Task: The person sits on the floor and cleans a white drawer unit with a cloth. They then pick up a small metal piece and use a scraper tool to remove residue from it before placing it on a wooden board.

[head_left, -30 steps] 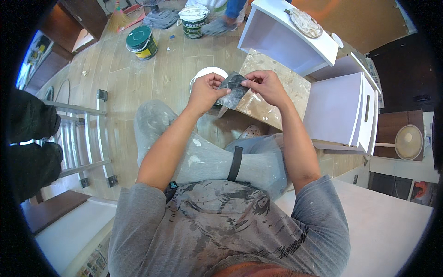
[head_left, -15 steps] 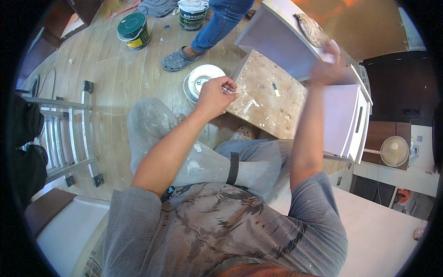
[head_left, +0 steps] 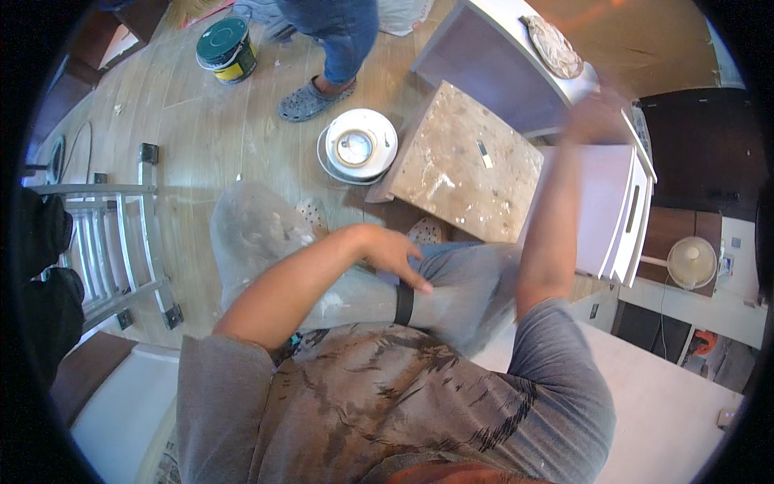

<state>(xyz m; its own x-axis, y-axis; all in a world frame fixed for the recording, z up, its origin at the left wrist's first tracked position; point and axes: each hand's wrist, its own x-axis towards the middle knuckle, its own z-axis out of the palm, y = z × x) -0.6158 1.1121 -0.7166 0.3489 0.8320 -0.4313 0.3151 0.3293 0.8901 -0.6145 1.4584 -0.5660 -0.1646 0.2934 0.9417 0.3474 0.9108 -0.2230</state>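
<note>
My left hand (head_left: 395,254) hangs above my dusty trouser leg, next to a black strap (head_left: 405,300), its fingers loosely apart with nothing in them. My right hand (head_left: 598,117) is smeared by motion at the edge of a white-and-lilac cabinet piece (head_left: 492,68); whether it holds anything is hidden by the blur. A crumpled beige cloth (head_left: 552,47) rests on that edge, just beyond this hand. Between my arms stands a paint-spotted wooden stool or box (head_left: 476,181), with a small narrow dark-and-white piece (head_left: 484,154) on top. Left of it sits a white pail (head_left: 379,156) with a round opening.
Another person's leg in blue jeans (head_left: 347,40) and grey clog (head_left: 310,102) stands ahead. A green-lidded bucket (head_left: 223,42) is at the far left. An aluminium ladder (head_left: 129,234) lies to my left. A round fan (head_left: 692,264) is at the right.
My left hand has drawn back from beside the pail to above my lap. The right hand has shifted slightly right and nearer. The other person's leg has moved left, covering a second bucket.
</note>
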